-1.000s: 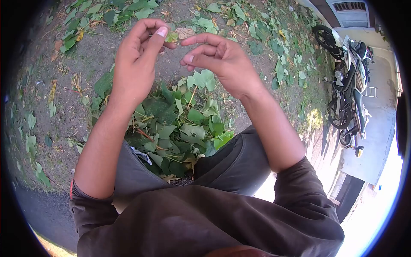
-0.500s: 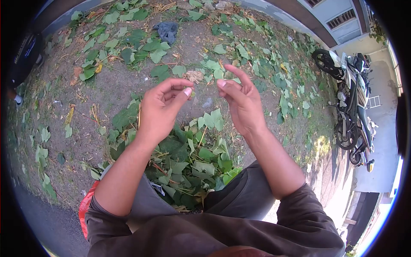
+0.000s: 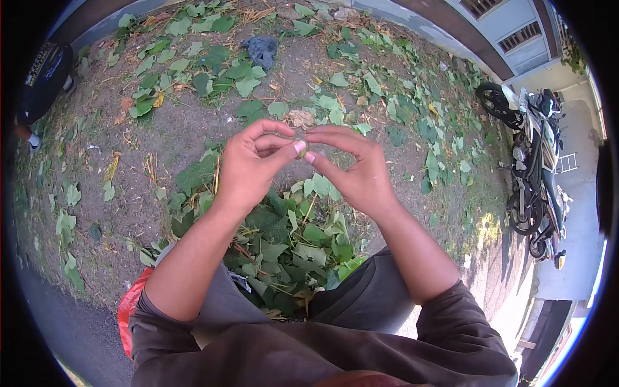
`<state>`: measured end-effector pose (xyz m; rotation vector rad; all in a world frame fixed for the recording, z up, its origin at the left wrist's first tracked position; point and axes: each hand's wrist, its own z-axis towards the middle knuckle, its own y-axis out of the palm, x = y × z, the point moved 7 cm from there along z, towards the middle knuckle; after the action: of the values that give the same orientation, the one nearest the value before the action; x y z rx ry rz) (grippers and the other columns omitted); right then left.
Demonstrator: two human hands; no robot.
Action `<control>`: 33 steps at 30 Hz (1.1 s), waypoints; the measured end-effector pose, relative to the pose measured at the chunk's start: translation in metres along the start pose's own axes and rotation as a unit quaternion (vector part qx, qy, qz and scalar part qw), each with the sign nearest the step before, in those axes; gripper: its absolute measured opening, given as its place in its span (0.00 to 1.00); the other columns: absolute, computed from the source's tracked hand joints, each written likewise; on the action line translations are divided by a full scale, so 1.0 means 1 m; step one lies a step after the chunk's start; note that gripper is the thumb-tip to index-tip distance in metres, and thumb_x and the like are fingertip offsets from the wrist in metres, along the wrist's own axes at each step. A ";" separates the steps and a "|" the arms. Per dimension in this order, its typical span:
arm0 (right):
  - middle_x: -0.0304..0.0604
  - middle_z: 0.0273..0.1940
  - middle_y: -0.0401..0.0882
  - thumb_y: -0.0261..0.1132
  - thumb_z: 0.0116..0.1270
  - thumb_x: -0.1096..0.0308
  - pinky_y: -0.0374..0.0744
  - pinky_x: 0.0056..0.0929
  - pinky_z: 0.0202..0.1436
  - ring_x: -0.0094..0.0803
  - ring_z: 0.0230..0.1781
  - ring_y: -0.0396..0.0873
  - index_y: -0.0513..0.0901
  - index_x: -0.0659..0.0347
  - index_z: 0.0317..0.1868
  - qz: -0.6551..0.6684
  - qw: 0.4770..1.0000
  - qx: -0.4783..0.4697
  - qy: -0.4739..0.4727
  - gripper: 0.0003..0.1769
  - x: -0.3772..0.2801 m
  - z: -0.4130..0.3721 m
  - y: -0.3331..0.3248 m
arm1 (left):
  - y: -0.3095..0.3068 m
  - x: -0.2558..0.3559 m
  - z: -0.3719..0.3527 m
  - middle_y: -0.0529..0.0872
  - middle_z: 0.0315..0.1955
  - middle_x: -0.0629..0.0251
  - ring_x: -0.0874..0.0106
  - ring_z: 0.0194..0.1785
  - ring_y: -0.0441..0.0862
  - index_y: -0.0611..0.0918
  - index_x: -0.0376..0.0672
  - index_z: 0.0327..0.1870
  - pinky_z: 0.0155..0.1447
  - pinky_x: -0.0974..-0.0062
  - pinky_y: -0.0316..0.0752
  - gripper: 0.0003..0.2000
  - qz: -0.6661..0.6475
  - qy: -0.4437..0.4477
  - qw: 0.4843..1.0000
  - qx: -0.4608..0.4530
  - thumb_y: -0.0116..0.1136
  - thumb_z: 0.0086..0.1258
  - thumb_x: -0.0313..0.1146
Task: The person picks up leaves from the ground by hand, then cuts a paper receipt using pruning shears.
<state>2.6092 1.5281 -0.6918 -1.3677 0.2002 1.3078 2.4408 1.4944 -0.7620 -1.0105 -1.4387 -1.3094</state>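
Between your knees (image 3: 380,277) lies a leaf pile (image 3: 284,248). Past it, your left hand (image 3: 248,169) is pinched on a small greenish piece (image 3: 303,155). Your right hand (image 3: 362,173) meets it, thumb and forefinger slightly parted; whether they grip the piece cannot be told. The step appears to be two-handed fingertip handling; the next move calls for light, even pressure. Farther out lies a dark plastic bag (image 3: 261,50).

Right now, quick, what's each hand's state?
Left hand: closed, pinching a small greenish piece.
Right hand: half-closed at that piece; grip can't be told.
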 end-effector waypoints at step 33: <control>0.48 0.47 0.93 0.70 0.74 0.76 0.89 0.29 0.51 0.31 0.47 0.92 0.90 0.68 0.52 0.170 0.980 0.010 0.104 0.10 0.014 -0.009 0.004 | -0.001 -0.002 -0.009 0.93 0.45 0.63 0.73 0.48 0.91 0.88 0.37 0.57 0.55 0.73 0.85 0.12 -0.053 -0.068 0.996 0.015 0.69 0.76 0.29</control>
<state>2.6159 1.5278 -0.7073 -1.4977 0.6109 1.4328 2.4408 1.4852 -0.7640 -1.0322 -1.6285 -1.3120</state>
